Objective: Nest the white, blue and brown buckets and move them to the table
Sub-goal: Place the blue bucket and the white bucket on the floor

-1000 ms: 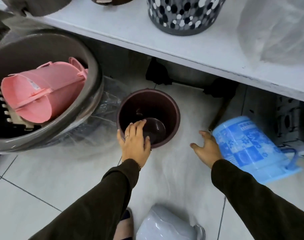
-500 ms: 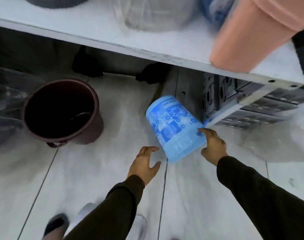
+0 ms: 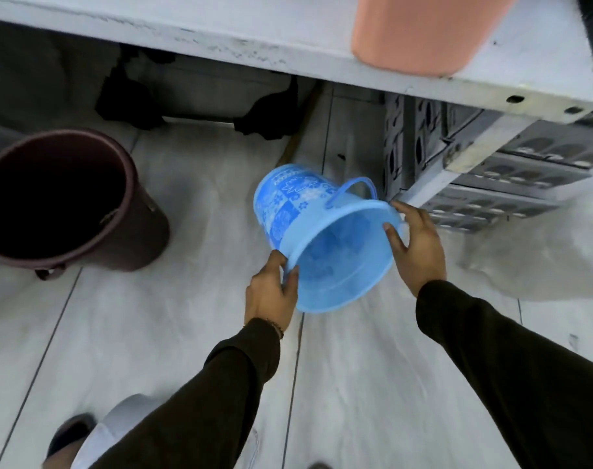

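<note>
While tilted, hands [image 3: 345, 262] gripping blue bucket [image 3: 325, 238].

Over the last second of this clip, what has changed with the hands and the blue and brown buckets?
The left hand left the brown bucket and joined the right hand on the blue bucket. Both now grip its rim, and it has been turned so its mouth faces the camera. The view has also swung right. The brown bucket stays upright on the floor, nothing nested in it.

Both dark-sleeved arms reach forward, left hand [image 3: 271, 292] and right hand [image 3: 418, 245] each closed in a grip
</note>
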`<state>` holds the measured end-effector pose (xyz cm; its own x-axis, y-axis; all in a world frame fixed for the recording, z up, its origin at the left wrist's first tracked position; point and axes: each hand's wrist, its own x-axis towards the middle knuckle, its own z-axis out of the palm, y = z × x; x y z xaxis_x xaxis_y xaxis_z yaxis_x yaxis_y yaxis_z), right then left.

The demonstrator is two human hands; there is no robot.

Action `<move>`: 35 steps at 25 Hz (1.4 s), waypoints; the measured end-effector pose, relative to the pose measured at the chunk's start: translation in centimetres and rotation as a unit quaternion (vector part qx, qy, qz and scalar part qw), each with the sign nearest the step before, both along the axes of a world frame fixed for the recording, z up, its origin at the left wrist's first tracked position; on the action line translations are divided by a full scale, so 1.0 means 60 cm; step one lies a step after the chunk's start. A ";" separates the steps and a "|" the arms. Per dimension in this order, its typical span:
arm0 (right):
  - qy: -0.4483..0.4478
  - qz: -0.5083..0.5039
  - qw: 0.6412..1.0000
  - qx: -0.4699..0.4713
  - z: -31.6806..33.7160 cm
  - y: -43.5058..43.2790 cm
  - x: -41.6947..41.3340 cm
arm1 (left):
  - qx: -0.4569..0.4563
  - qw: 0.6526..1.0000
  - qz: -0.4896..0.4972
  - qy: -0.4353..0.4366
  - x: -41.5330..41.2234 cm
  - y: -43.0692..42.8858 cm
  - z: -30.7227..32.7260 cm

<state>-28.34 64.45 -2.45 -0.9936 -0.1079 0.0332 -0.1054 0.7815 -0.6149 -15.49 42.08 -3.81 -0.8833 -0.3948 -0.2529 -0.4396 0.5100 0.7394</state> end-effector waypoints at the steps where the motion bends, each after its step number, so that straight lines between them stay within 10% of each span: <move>1: -0.014 -0.008 1.000 -0.003 0.012 -0.003 -0.003 | 0.026 0.999 0.017 0.005 -0.008 -0.014 0.017; 6: -0.161 -0.115 0.975 -0.105 0.047 -0.023 0.026 | 0.274 0.937 0.201 -0.082 -0.047 -0.032 0.069; 12: -0.164 -0.073 0.982 -0.059 0.037 -0.041 0.065 | 0.295 0.918 0.227 -0.136 -0.040 -0.035 0.055; 16: -0.105 -0.062 0.988 0.098 0.063 -0.047 0.084 | 0.142 0.956 0.132 -0.220 -0.017 -0.052 0.068; 25: -0.122 -0.088 0.985 0.081 0.135 -0.113 0.295 | -0.097 0.917 -0.301 -0.242 0.183 -0.114 0.142; 30: -0.244 -0.080 0.962 0.091 0.084 -0.165 0.529 | -0.228 0.785 -0.529 -0.229 0.344 -0.165 0.141; 35: -0.511 0.030 0.858 0.038 -0.023 -0.244 0.780 | -0.377 0.562 -0.714 -0.181 0.446 -0.181 0.048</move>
<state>18.48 49.83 -3.81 -0.4911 -0.1241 -0.8622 0.4174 0.8352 -0.3580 11.29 31.19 -0.95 -0.3806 0.5347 -0.7545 0.7634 0.6421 0.0700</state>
